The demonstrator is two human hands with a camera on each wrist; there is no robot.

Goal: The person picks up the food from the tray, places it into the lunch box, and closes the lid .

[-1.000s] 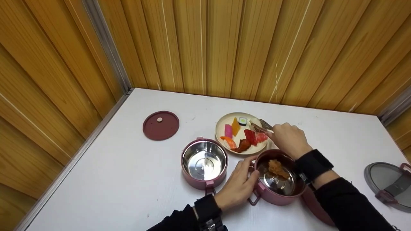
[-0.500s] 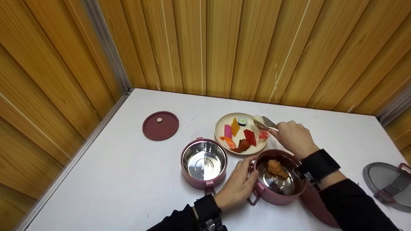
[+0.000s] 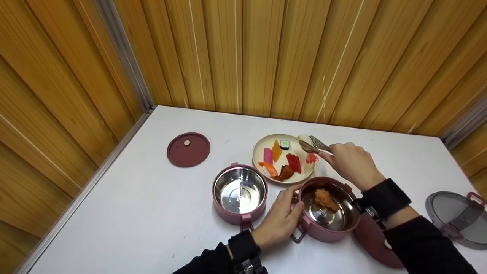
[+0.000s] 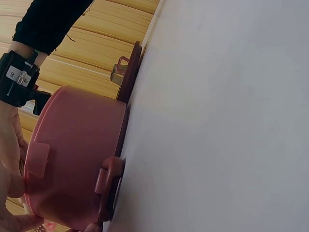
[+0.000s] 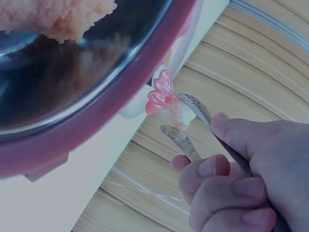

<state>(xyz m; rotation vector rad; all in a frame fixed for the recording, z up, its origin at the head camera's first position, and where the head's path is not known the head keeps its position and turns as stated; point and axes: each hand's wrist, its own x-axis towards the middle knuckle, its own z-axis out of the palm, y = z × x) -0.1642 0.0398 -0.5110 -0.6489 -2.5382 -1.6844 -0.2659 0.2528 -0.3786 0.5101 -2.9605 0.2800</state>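
My right hand grips metal tongs. Their tips pinch a shrimp sushi piece with a pink fan tail, over the right edge of the cream plate. The left hand holds the left side of a pink pot, with fingertips at its rim. Inside this steel-lined pot lies a piece of fried chicken. In the left wrist view the pot's outer wall stands close to the left fingers.
A second steel-lined pot stands to the left. One maroon lid lies at the back left, another beside the right pot. A grey see-through lid lies far right. The plate bears red slices, a drumstick and sushi.
My right hand has shifted slightly right, and the shrimp sushi in the tongs has come up toward the plate's right edge. The left hand stays on the pot.
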